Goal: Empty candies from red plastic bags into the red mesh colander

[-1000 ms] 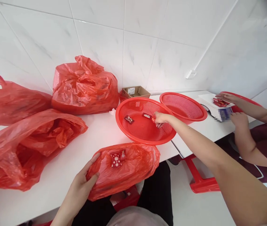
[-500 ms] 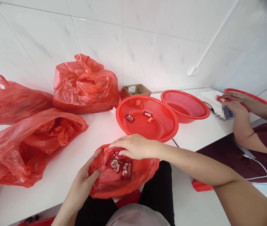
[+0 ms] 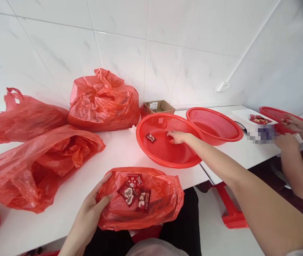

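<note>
My left hand [image 3: 94, 202] is closed on the left rim of an open red plastic bag [image 3: 164, 192], thumb inside. Several dark red wrapped packets [image 3: 128, 193] with pale printing lie in that bag. Inside the nearer red plastic basket [image 3: 143, 151], my right hand [image 3: 177, 137] is low with its fingers curled over a small red packet [image 3: 171, 141], which shows only in part. Left of those fingers, one dark wrapped packet [image 3: 150, 138] lies on the basket floor. Whatever else is under my right hand is hidden.
Behind stands a second red basket [image 3: 215, 124], with a small cardboard box [image 3: 159, 106] near the wall. Red plastic bags [image 3: 103, 103] occupy the table's left side. At right, another person's hands [image 3: 291, 129] work near a third basket [image 3: 282, 115] and a white box [image 3: 240, 115].
My right hand has moved from the bag up and right into the nearer basket, covering packets there. My left hand still holds the bag. The whole view has shifted slightly.
</note>
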Tool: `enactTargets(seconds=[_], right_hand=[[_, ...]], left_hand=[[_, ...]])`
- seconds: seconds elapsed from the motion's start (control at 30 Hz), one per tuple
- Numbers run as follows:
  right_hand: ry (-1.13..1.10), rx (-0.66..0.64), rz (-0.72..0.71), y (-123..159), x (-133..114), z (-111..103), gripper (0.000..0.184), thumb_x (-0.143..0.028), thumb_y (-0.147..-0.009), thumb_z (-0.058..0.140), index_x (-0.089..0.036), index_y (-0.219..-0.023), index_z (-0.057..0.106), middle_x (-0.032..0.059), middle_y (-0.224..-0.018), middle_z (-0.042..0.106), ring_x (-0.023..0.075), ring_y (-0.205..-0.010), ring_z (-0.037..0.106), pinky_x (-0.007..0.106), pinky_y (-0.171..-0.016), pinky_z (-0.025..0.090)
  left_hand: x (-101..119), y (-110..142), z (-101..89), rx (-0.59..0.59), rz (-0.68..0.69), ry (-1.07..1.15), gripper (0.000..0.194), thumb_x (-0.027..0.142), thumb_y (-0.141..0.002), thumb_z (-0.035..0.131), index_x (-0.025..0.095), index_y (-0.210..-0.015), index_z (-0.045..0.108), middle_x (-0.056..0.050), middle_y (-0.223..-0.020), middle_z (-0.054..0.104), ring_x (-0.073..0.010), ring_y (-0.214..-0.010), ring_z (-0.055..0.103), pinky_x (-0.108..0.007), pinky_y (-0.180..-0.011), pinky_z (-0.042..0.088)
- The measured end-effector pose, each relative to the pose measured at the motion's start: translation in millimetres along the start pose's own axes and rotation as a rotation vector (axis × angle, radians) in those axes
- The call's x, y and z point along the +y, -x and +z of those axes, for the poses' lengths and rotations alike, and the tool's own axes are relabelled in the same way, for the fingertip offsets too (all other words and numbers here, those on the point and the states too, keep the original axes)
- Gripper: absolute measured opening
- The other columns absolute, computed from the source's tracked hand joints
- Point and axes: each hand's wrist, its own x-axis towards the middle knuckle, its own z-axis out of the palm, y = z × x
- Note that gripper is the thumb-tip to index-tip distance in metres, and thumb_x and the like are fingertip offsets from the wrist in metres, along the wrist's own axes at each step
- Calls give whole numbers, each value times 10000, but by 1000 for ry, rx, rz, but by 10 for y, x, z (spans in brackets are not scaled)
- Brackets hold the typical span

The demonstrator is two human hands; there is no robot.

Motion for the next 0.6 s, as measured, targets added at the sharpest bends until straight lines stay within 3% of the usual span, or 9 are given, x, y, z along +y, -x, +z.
enactTargets(seconds=[0.1, 0.2, 0.3, 0.47, 0.6], right_hand=[[31, -48, 2, -61, -22, 62, 346, -333, -952, 584, -180, -1262, 567, 105, -1277, 575, 222, -1071, 608, 427, -900, 531], [23, -112, -2, -86, -65, 39, 327, -349, -959, 576, -171, -1233, 581, 97, -1243, 591, 212, -1048, 614, 422, -887, 538], [-30, -146, -16, -36, -119, -33, 302, -346, -954, 581, -160, -1191, 600, 97, -1193, 612, 201, -999, 626, 397, -855, 546], [-209, -59, -152, 320, -389, -301, 108, -252, -904, 543, -151, -936, 564, 80, -901, 647, 174, -740, 636, 269, -609, 484], [-489, 12, -490, 851, -918, -471, 59, -257, -896, 468, -210, -931, 476, 12, -908, 630, 118, -721, 609, 216, -591, 450]], left_hand=[[24, -54, -59, 103, -5, 133, 882, 345, -687, 791, 216, -1476, 420, -94, -1103, 738, -219, -818, 721, -259, -680, 569], [36, -100, -88, 194, 20, 197, 911, 303, -668, 803, 210, -1483, 407, -71, -975, 751, -176, -663, 697, -220, -566, 541], [29, -97, -72, 218, 16, 213, 913, 266, -654, 801, 226, -1480, 414, -72, -1023, 742, -176, -698, 705, -218, -588, 552], [24, -43, -20, 219, -3, 234, 922, 245, -626, 811, 274, -1467, 433, -61, -1087, 733, -215, -835, 723, -224, -630, 564], [73, -25, 34, 204, -31, 267, 954, 239, -597, 829, 272, -1464, 434, -57, -1021, 748, -230, -801, 725, -242, -604, 561]])
